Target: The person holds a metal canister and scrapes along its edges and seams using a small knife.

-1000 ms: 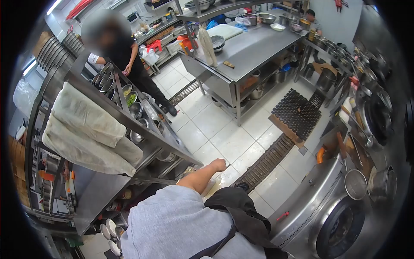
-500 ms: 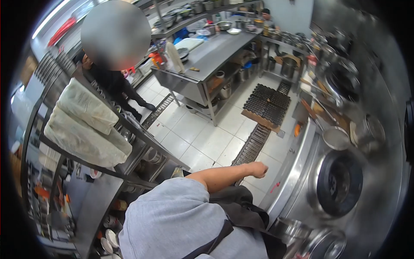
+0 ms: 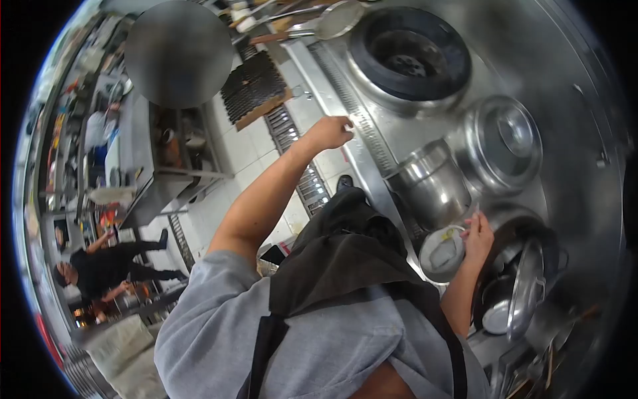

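My left hand (image 3: 331, 133) is curled closed beside the metal front edge of the stove counter (image 3: 364, 149); what it holds, if anything, is too small to name. Over the counter, my right hand (image 3: 477, 238) has its fingers pinched together beside a round metal bowl (image 3: 428, 267). A pale, crumpled item (image 3: 445, 254) lies in that bowl. Something whitish and blurred shows at the right fingertips. Just beyond the bowl sits a large steel pot (image 3: 432, 189), and a round steel lid (image 3: 498, 143) is to its right.
A black-ringed wok burner (image 3: 409, 56) is at the top, with a strainer (image 3: 339, 18) nearby. Pans and a tilted lid (image 3: 526, 289) lie right of my right arm. A floor drain (image 3: 296, 156) crosses the tiles. At the far left stands another person (image 3: 106, 269).
The view has turned right and downward. My right hand, the bowl and more of the steel pot now show. My left hand stays closed near the counter edge.
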A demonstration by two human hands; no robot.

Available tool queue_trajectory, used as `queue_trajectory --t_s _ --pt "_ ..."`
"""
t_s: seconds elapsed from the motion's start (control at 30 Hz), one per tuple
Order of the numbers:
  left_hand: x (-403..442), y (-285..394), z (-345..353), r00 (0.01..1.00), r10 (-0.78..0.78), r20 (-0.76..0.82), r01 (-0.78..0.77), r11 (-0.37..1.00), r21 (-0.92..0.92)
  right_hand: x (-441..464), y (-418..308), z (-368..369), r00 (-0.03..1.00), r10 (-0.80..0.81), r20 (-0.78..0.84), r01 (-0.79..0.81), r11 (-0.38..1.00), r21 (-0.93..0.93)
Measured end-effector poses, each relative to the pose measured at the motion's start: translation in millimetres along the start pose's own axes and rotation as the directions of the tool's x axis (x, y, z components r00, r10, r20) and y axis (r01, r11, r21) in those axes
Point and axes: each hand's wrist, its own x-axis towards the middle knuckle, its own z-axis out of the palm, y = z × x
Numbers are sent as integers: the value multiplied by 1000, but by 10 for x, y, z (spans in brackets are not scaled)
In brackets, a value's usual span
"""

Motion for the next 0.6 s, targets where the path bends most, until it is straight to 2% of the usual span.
queue_trajectory --t_s 0.07,0.13,0.23,0.3,0.37,0.43,0.57,0.6 --pt "134 639 -39 986 165 9 -165 986 -2 -123 6 -80 1000 -20 4 20 999 -25" --pt "139 1175 -124 925 379 -11 -379 925 14 -260 -83 -118 1000 -22 -19 21 998 -57" --pt "230 1520 -68 840 542 34 -537 838 -95 -339 -95 -150 998 -7 -58 6 1000 -25" --pt "275 1525 84 832 546 103 -534 837 -121 -429 -169 -140 996 29 -87 -29 1000 -4" --pt "277 1523 178 856 469 219 -506 848 161 -454 -211 -93 998 27 -65 -24 999 39" --pt "292 1589 209 854 460 243 -503 850 157 -473 -190 -48 997 31 -66 -30 999 18" --pt "404 1680 210 850 489 194 -500 866 10 -448 -134 8 999 24 -36 -24 1000 -12" --pt "428 1627 260 889 397 228 -414 909 34 -442 -161 13 999 19 -27 -20 999 -43"
